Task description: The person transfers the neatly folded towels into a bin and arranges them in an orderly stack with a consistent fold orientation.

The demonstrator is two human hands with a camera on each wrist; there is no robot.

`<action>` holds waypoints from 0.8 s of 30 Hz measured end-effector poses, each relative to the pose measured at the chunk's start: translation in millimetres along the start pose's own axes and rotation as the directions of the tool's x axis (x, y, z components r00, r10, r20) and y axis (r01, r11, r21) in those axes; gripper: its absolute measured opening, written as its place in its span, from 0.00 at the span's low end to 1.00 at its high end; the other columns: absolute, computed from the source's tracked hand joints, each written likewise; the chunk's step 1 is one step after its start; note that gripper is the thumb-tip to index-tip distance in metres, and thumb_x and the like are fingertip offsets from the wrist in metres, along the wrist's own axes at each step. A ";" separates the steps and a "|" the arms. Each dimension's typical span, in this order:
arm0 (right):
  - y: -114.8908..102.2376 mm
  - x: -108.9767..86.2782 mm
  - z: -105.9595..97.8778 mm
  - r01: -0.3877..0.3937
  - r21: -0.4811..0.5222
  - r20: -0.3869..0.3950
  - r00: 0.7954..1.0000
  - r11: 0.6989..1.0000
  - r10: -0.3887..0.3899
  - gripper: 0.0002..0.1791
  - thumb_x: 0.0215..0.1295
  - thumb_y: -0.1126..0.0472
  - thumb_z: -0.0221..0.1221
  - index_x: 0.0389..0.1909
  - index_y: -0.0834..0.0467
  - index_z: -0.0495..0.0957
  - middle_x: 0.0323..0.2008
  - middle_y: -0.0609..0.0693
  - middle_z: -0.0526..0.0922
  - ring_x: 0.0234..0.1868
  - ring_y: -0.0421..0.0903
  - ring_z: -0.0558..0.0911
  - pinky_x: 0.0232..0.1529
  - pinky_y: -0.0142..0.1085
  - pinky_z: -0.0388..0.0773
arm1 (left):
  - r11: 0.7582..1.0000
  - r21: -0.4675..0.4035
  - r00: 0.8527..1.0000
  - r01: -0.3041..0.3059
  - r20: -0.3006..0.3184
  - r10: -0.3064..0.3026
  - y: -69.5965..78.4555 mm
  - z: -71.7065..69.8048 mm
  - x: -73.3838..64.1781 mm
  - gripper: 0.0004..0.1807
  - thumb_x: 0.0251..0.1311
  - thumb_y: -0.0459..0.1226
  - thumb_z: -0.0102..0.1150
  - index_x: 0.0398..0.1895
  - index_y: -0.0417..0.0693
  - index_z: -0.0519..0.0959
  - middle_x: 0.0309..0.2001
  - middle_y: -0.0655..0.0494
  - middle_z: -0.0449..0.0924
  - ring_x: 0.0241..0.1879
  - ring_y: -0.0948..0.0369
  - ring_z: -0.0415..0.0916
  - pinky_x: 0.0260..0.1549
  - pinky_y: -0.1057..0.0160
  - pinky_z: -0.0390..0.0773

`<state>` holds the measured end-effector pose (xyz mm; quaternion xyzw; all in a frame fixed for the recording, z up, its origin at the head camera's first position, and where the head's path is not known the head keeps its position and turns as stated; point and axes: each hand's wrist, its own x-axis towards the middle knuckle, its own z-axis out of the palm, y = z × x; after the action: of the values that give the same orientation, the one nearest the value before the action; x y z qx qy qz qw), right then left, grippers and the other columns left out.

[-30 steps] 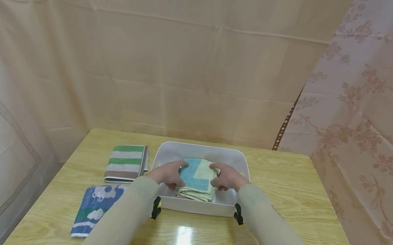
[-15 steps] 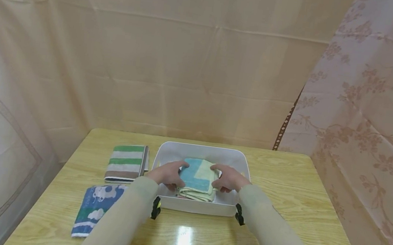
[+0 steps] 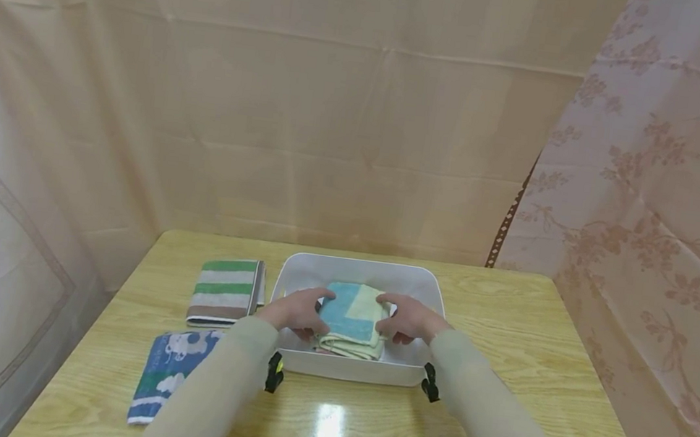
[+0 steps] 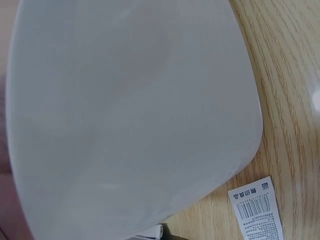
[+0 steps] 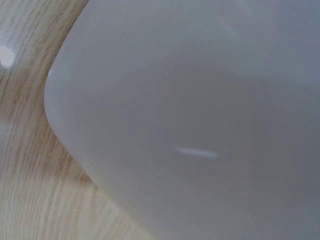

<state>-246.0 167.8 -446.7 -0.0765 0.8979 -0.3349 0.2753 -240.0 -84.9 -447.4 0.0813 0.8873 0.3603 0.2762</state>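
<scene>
A small folded towel point(image 3: 346, 311) with light blue and pale yellow patches lies on top of a folded stack inside a white plastic bin point(image 3: 344, 369). At its left edge is my left hand point(image 3: 298, 310), thumb and fingers spread. On the opposite side my right hand point(image 3: 410, 319) has its fingertips right at the towel's yellow edge, also spread. Both hands reach over the bin's near wall. In the left wrist view the bin's outer wall point(image 4: 140, 110) fills most of the picture; in the right wrist view the same wall point(image 5: 175, 110) hides the hand.
Left of the bin lies a folded towel point(image 3: 223, 289) with green, white and brown stripes. Nearer, a blue patterned towel point(image 3: 164, 363) is partly covered by the left sleeve. A printed barcode label point(image 4: 256, 210) shows on the wooden table point(image 3: 505, 340).
My right hand has shifted slightly to the right, away from the towel's middle. My left hand has barely moved, and the towel stays in place.
</scene>
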 end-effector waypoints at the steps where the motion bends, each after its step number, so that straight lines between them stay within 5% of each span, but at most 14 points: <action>1: -0.7 -0.8 -1.1 0.001 0.006 -0.001 1.000 1.000 -0.001 0.37 0.68 0.59 0.65 0.76 0.55 0.65 0.36 0.56 0.83 0.34 0.53 0.83 0.38 0.42 0.84 | 1.000 -0.002 1.000 -0.002 -0.003 0.002 -0.4 -0.3 -0.7 0.40 0.61 0.34 0.70 0.76 0.49 0.64 0.60 0.39 0.74 0.35 0.51 0.82 0.38 0.54 0.87; 16: -1.6 -11.2 -18.2 -0.004 0.165 -0.017 1.000 0.986 0.007 0.32 0.71 0.60 0.62 0.73 0.62 0.66 0.50 0.62 0.81 0.37 0.52 0.86 0.43 0.44 0.87 | 0.990 -0.072 0.989 -0.119 -0.094 0.112 2.0 -13.5 -14.1 0.30 0.65 0.32 0.66 0.70 0.38 0.70 0.65 0.35 0.72 0.43 0.50 0.83 0.40 0.56 0.87; 24: 1.6 -19.6 -35.2 0.040 0.244 -0.028 0.999 0.969 -0.034 0.31 0.73 0.62 0.60 0.73 0.67 0.64 0.53 0.67 0.80 0.42 0.57 0.87 0.44 0.45 0.87 | 0.941 -0.286 0.984 -0.180 -0.060 0.170 -4.0 -30.6 -26.4 0.30 0.69 0.32 0.61 0.72 0.34 0.67 0.60 0.36 0.75 0.49 0.39 0.82 0.44 0.52 0.87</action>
<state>-248.7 195.1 -417.1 -0.0547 0.8514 -0.4489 0.2658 -234.6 -115.0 -420.8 0.1122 0.8186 0.5111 0.2368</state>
